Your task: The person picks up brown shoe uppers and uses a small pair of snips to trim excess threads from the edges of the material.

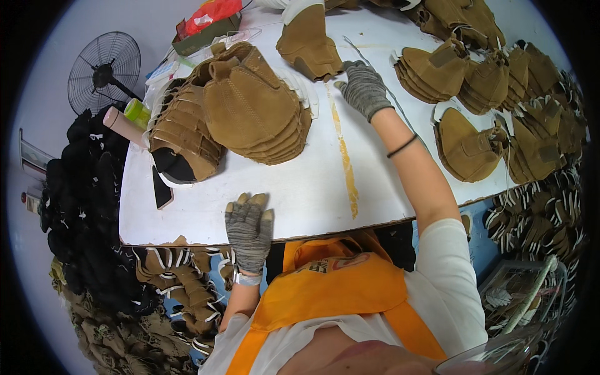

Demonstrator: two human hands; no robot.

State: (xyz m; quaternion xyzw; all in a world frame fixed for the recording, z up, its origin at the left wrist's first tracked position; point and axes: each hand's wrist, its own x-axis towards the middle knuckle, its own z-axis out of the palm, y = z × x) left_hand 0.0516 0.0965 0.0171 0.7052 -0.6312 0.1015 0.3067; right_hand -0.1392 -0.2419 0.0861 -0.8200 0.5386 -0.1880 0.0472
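My right hand point(364, 87) flat, holding nothing, by the tan suede boot upper point(307, 44) | left hand point(249, 226) open at table edge point(206, 236) | risk: my sleeve nudging the stacked uppers point(253, 106) over.

Left hand point(249, 226), in a grey fingerless glove, lies flat and palm down, fingers spread, forearm bent close to the body. Right hand point(363, 86), gloved alike, is stretched far forward, arm nearly straight, fingers extended and holding nothing.

A shoe-making workshop: stacks of tan suede boot uppers point(253, 109) crowd the white worktable point(300, 187), more heaps point(181, 281) lie below it, and a floor fan point(103, 72) stands alongside
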